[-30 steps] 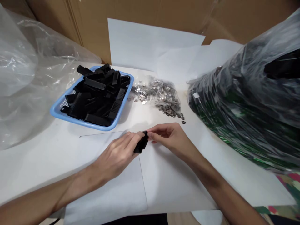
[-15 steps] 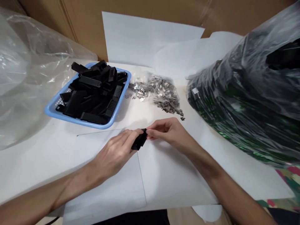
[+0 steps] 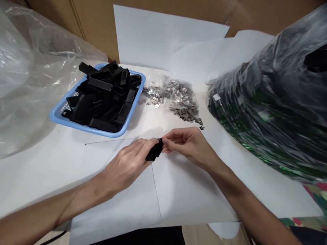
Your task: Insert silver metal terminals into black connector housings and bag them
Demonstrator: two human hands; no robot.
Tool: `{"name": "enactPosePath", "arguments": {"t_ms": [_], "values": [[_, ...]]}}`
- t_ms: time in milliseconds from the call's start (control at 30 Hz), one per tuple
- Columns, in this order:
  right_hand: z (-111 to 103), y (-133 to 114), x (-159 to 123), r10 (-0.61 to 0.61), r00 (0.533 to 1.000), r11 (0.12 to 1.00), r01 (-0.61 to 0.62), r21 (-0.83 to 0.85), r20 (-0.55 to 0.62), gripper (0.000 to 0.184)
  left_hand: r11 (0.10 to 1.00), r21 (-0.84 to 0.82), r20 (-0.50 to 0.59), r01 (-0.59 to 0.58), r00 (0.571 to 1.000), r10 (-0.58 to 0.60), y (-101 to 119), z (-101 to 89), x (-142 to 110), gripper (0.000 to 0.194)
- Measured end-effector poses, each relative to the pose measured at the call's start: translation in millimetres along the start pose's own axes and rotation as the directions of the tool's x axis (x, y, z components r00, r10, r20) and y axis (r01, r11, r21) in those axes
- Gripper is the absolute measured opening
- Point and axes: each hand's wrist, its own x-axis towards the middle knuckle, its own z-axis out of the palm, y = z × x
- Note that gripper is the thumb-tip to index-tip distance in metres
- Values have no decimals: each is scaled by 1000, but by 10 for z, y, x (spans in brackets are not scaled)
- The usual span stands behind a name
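A blue basket (image 3: pixel 95 131) of black plastic parts and bagged metal clips (image 3: pixel 181 98) lie beyond the hands on the desk (image 3: pixel 28 173). Left hand (image 3: pixel 130 163): closed around a black plastic housing (image 3: pixel 155 151). Right hand (image 3: pixel 190 146): fingertips pinched at the housing's right end.

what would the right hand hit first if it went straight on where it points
The right hand would meet the black part first; its fingertips look right up against it. The left hand seems next, though depth is unclear.
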Motion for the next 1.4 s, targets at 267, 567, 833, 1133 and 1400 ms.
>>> {"name": "enactPosePath", "arguments": {"t_ms": [267, 567, 833, 1133, 1400], "values": [[-17, -77, 1, -51, 998, 999, 51, 17, 39, 23, 1000, 21, -65, 13, 998, -12, -74, 14, 9, 28], [-34, -116, -22, -27, 998, 999, 25, 46, 62, 22, 1000, 4, -66, -23, 998, 24, -71, 35, -3, 31], [-39, -123, -18, -20, 997, 999, 17, 48, 75, 31, 992, 100, -81, -84, 992, 92, -67, 33, 9, 29], [-33, -107, -32, -45, 994, 999, 47, -18, 99, 28, 990, 81, -92, -112, 989, 119, -69, 19, 19, 27], [217, -43, -106, -449, 887, 867, 404, -291, -105, 27, 733, -569, -90, 372, 858, -506, 12, -41, 163, 17]]}}
